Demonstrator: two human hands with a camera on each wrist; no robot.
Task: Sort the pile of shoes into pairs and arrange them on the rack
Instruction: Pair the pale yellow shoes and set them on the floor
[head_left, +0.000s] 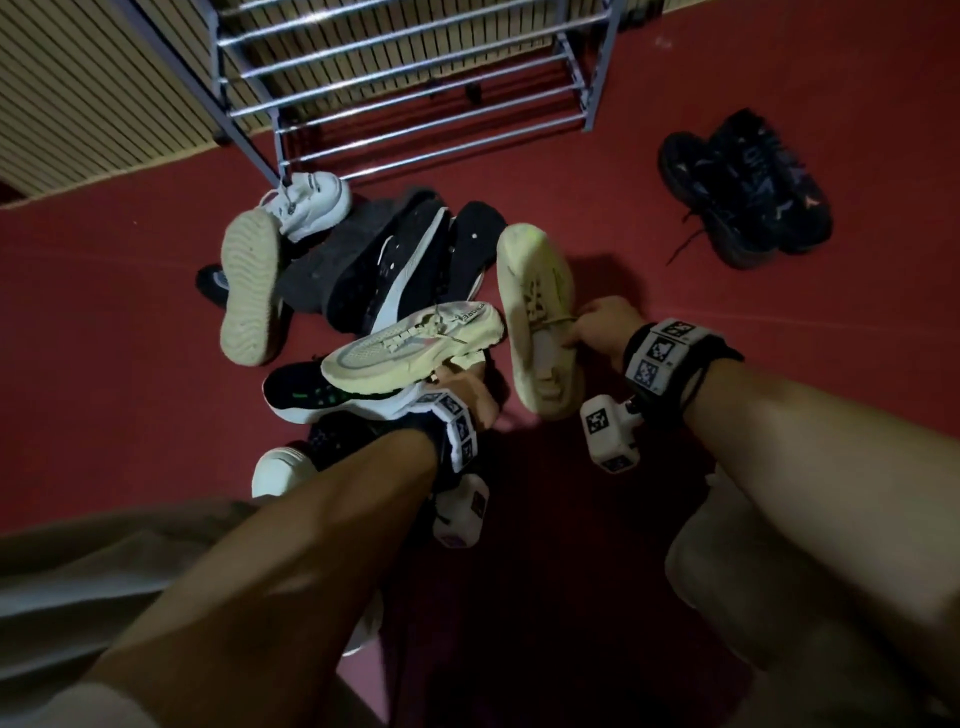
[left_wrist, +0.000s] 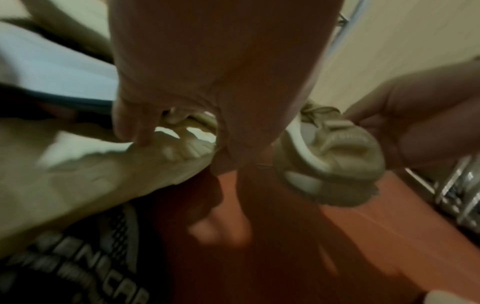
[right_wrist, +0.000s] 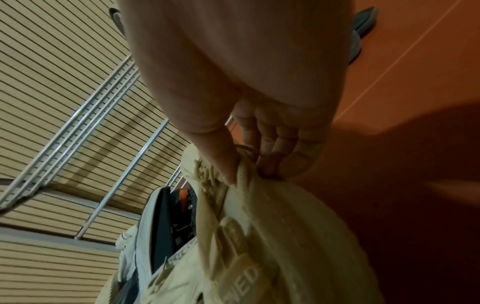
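Gripping cream sneakers, left hand, right hand, tongue lettering unreadable

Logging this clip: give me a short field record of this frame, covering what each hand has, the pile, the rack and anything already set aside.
left hand: grips a cream sneaker at its heel end, above the pile
right hand: pinches the matching cream sneaker near its collar and laces
pile: mixed black and white shoes heaped on the red floor
rack: metal bars, no shoes visible on it
set aside: black pair together on the floor, right of the rack
stage: cream pair matched, not yet placed
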